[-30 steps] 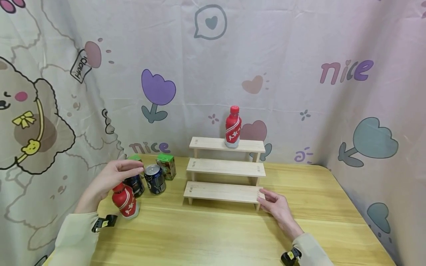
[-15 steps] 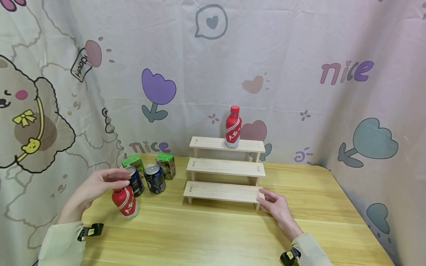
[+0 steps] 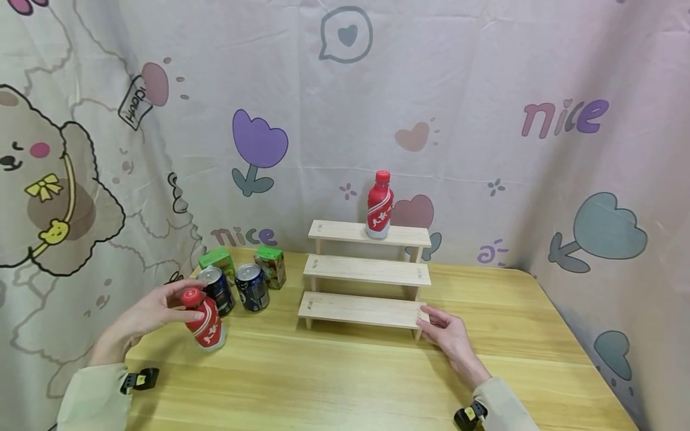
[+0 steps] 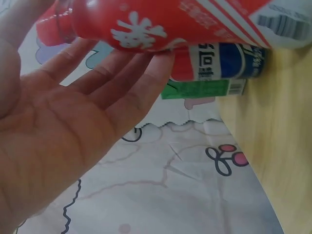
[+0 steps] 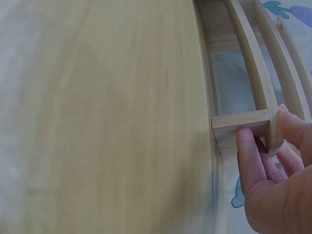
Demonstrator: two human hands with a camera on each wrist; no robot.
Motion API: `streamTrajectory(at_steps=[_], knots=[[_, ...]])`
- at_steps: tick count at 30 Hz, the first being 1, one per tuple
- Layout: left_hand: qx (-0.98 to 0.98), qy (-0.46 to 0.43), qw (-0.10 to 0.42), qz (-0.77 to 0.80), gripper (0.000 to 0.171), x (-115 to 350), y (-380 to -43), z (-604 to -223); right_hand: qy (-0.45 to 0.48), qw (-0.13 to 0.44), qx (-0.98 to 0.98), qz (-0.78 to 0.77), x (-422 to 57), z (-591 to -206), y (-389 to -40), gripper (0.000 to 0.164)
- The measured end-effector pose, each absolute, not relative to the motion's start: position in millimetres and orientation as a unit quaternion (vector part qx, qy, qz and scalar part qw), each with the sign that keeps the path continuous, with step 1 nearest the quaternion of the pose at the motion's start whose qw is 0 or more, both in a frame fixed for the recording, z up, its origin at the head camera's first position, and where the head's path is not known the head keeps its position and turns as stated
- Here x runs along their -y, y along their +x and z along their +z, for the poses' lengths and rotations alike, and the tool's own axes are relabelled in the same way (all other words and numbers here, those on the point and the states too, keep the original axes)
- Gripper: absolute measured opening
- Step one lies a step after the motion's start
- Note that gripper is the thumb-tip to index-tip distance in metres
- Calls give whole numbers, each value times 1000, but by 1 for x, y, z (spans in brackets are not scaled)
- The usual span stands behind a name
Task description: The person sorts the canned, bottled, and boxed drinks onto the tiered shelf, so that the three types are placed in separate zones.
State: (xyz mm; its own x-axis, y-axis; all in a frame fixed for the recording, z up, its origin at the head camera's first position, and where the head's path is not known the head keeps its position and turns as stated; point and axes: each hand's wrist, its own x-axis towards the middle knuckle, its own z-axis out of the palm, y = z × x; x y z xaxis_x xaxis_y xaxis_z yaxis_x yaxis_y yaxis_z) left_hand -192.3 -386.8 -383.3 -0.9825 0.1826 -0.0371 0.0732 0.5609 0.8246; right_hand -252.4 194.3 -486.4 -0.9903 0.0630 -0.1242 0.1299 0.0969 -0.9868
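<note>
A red bottle (image 3: 206, 326) with a white base stands upright on the table at the left. My left hand (image 3: 153, 311) is around its upper part, thumb in front and the other fingers behind. Seen from the left wrist, the fingers (image 4: 139, 95) are fairly straight beside the red bottle (image 4: 161, 22); firm contact cannot be made out. At the right end of the three-step wooden shelf (image 3: 361, 309), my right hand (image 3: 450, 341) pinches the lowest step, thumb on top. The right wrist view has its fingers (image 5: 251, 158) against the shelf's leg (image 5: 241, 122).
Two dark blue cans (image 3: 251, 288) stand just behind the left bottle, with two green boxes (image 3: 271, 266) farther back. Another red bottle (image 3: 380, 206) stands on the shelf's top step. A patterned curtain (image 3: 345, 120) hangs behind the wooden table (image 3: 323, 383).
My left hand has drawn back to the left from above the bottle, then lowered around its upper part. The right hand has stayed at the shelf's end.
</note>
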Motion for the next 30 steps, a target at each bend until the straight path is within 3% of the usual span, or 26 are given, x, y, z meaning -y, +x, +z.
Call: streamTrajectory(at_steps=[12, 30], knots=[[-891, 91, 50, 442, 66, 377, -194, -404, 63, 27, -735, -675, -195, -488, -254, 51], [-924, 40, -35, 380, 68, 365, -198, -403, 63, 26, -738, -672, -195, -487, -256, 52]])
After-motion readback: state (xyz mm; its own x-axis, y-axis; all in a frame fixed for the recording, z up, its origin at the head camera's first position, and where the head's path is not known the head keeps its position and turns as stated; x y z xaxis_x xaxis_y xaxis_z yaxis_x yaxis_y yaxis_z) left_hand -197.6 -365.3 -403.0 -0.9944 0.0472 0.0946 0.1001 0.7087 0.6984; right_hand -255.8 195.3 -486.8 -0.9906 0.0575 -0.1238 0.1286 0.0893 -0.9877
